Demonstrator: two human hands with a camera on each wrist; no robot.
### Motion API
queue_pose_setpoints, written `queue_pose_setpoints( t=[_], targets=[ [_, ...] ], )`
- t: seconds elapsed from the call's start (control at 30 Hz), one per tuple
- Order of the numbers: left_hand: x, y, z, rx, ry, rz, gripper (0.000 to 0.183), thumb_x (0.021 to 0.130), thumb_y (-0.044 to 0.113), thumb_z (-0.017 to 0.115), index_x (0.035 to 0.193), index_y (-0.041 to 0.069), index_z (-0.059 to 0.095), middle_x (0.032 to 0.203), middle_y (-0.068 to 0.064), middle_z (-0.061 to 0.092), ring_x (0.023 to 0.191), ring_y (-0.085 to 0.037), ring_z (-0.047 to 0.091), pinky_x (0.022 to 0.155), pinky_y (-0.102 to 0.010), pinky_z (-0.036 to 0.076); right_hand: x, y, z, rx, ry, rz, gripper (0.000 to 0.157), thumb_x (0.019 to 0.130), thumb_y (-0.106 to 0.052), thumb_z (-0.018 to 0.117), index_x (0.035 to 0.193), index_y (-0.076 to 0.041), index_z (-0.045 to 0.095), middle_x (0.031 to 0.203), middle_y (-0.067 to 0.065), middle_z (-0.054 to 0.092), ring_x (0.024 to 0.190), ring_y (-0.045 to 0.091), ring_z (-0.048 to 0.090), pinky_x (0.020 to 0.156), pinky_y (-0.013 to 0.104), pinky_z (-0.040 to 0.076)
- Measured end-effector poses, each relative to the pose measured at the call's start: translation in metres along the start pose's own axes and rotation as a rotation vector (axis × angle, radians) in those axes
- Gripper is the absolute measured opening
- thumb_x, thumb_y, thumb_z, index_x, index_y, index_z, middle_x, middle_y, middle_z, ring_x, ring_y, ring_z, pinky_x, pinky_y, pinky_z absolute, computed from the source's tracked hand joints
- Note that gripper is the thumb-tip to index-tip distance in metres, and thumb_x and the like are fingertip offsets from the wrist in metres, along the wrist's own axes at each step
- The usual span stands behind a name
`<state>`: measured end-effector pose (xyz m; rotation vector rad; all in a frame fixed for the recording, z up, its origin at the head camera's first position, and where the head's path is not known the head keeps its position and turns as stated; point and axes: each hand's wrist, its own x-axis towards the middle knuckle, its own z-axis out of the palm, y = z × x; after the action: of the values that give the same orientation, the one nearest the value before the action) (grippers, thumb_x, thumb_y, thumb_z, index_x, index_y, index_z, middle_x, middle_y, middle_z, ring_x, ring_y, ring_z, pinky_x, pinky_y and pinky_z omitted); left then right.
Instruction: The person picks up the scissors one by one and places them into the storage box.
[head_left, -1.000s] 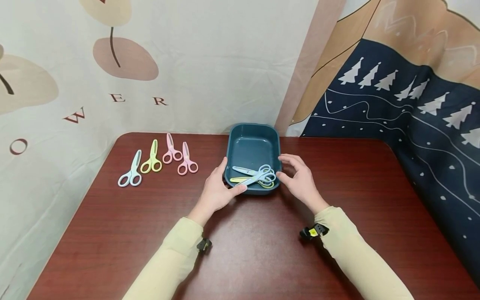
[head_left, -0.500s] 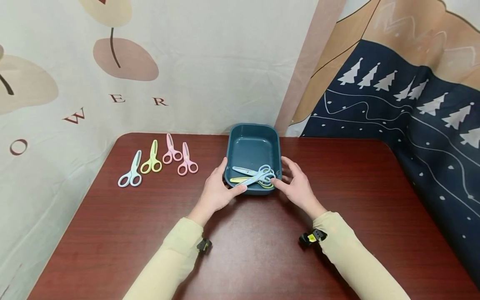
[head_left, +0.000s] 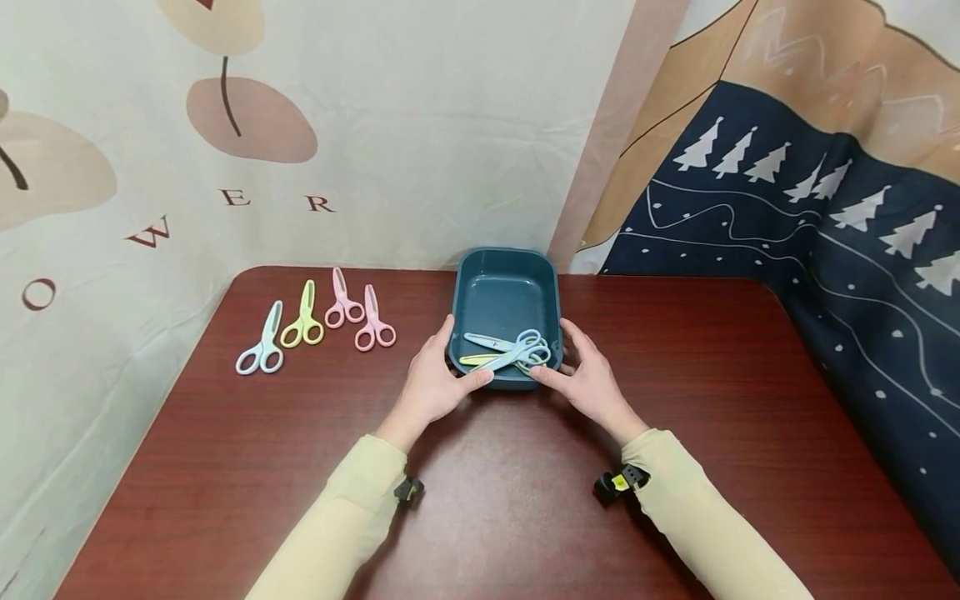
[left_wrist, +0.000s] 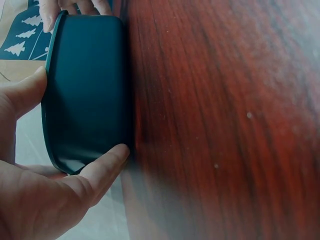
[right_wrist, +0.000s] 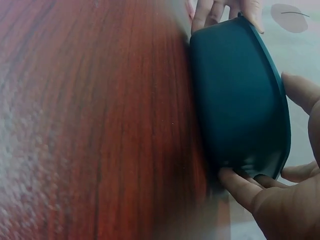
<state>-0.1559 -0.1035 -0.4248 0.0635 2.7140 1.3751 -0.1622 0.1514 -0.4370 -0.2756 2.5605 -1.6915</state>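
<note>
In the head view, a dark teal plastic box [head_left: 507,293] stands on the table with light blue scissors [head_left: 501,362] lying crossed over yellow-green scissors [head_left: 472,360] at its near end. My left hand [head_left: 429,383] grips the near left corner, thumb over the rim and fingers along the side. At the near right corner my right hand [head_left: 594,385] holds the box the same way, its thumb on the near rim. Both wrist views show the box's near wall [left_wrist: 87,90] between the two hands; the scissors are hidden there behind that wall.
To the left on the brown table [head_left: 510,500] lie light blue scissors [head_left: 271,327], yellow-green scissors [head_left: 307,310] and two pink pairs, one pink pair [head_left: 341,290] farther back. A printed cloth [head_left: 420,150] hangs behind the table's back edge.
My right hand has moved in from the right side of the box, its thumb sliding left onto the near rim. The left hand, the box and the scissors have stayed in place.
</note>
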Motion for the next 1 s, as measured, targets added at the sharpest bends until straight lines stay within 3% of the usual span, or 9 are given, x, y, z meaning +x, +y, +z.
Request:
queue_pose_setpoints(
  t=[0.37, 0.8, 1.0],
  targets=[
    [0.0025, -0.001, 0.0007, 0.011, -0.007, 0.011, 0.108, 0.083, 0.037, 0.086, 0.165, 0.01, 0.022, 0.163, -0.021, 0.037, 0.149, -0.037, 0.038, 0.121, -0.051, 0.033, 0.0009, -0.0007, 0.0008, -0.053, -0.01, 0.017, 0.095, 0.084, -0.018, 0.088, 0.161, -0.008, 0.033, 0.147, 0.021, 0.054, 0.126, 0.037, 0.06, 0.097, 0.05, 0.056],
    [0.0035, -0.0009, -0.0031, 0.038, -0.02, 0.026, 0.108, 0.084, 0.036, 0.085, 0.165, 0.007, 0.02, 0.163, -0.023, 0.034, 0.149, -0.04, 0.036, 0.121, -0.052, 0.032, 0.0009, -0.0054, 0.0038, -0.11, -0.017, 0.053, 0.099, 0.085, -0.022, 0.086, 0.163, -0.005, 0.027, 0.15, 0.019, 0.052, 0.128, 0.037, 0.059, 0.104, 0.051, 0.049],
    [0.0048, 0.0, -0.0011, 0.062, -0.029, 0.029, 0.108, 0.084, 0.038, 0.085, 0.165, 0.006, 0.021, 0.163, -0.023, 0.035, 0.149, -0.039, 0.037, 0.121, -0.05, 0.033, -0.0001, -0.0051, 0.0021, -0.079, -0.028, 0.074, 0.1, 0.086, -0.02, 0.086, 0.163, -0.005, 0.025, 0.153, 0.02, 0.049, 0.134, 0.039, 0.056, 0.108, 0.053, 0.047]
  ],
)
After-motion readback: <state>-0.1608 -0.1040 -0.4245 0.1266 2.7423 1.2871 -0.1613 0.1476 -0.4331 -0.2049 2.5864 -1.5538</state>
